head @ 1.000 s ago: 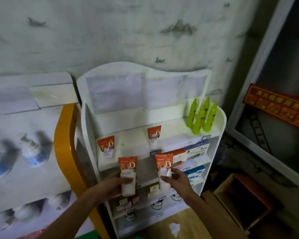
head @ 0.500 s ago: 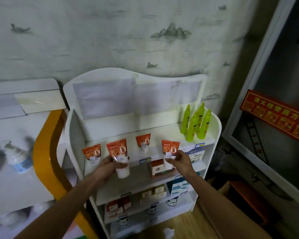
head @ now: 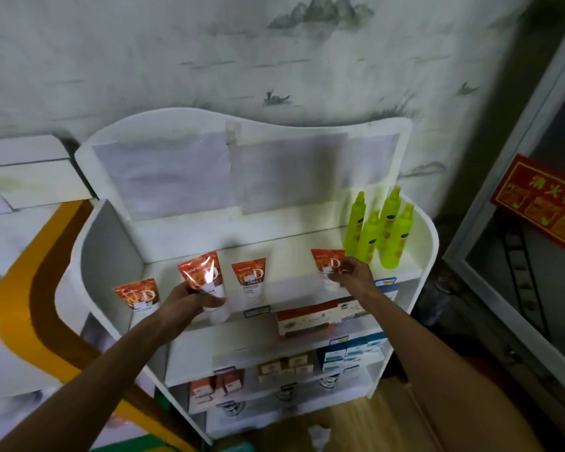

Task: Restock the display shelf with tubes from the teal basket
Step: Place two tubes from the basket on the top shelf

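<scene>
The white display shelf (head: 287, 285) stands against the wall. On its top tier two orange-and-white tubes stand cap-down, one at the left (head: 140, 296) and one in the middle (head: 251, 278). My left hand (head: 185, 303) grips a third tube (head: 206, 282) at the tier's front edge, between those two. My right hand (head: 353, 277) holds a fourth tube (head: 328, 265) upright on the top tier, just left of the green bottles. A sliver of teal (head: 242, 447) shows at the bottom edge.
Several lime-green spray bottles (head: 377, 230) crowd the top tier's right end. Lower tiers hold an orange-and-white box (head: 310, 318), blue-and-white boxes (head: 349, 352) and small cartons (head: 284, 365). A yellow-edged counter (head: 23, 305) is at the left; a framed panel with a red sign (head: 542, 203) is at the right.
Both hands rose from the middle tiers to the top tier with their tubes. The right tube now rests on the shelf near the green bottles; the left tube is closer to the shelf edge.
</scene>
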Demonstrator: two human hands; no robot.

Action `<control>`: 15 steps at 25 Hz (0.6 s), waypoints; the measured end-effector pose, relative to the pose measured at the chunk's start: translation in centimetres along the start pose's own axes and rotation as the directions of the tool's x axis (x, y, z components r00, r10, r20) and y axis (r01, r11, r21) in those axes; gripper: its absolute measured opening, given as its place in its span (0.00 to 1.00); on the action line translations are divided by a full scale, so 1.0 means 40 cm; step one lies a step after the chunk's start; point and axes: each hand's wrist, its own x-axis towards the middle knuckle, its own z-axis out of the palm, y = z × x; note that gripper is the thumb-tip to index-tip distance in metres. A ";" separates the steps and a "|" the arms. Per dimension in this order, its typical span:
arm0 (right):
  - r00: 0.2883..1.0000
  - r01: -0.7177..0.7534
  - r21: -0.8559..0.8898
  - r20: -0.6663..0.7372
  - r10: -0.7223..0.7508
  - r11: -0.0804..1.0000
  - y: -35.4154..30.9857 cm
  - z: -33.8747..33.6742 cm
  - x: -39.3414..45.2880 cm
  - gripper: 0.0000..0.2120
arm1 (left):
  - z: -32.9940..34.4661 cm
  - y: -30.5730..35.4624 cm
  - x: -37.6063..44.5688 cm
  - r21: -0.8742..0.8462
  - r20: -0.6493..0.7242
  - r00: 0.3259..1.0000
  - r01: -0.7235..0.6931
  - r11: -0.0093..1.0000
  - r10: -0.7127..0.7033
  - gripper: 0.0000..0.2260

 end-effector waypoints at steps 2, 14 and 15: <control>0.999 0.010 -0.007 0.034 -0.010 1.000 0.013 -0.006 0.033 0.20 | -0.008 0.001 0.005 0.016 -0.002 1.000 -0.007 1.000 0.007 0.24; 0.998 -0.006 0.030 0.066 0.004 1.000 0.022 0.001 0.034 0.23 | -0.012 -0.018 -0.016 0.025 -0.077 0.997 0.020 1.000 -0.018 0.27; 0.998 -0.007 0.033 0.059 0.005 0.999 0.021 0.003 0.036 0.23 | -0.010 -0.018 -0.016 0.028 -0.086 0.996 0.017 0.999 -0.014 0.26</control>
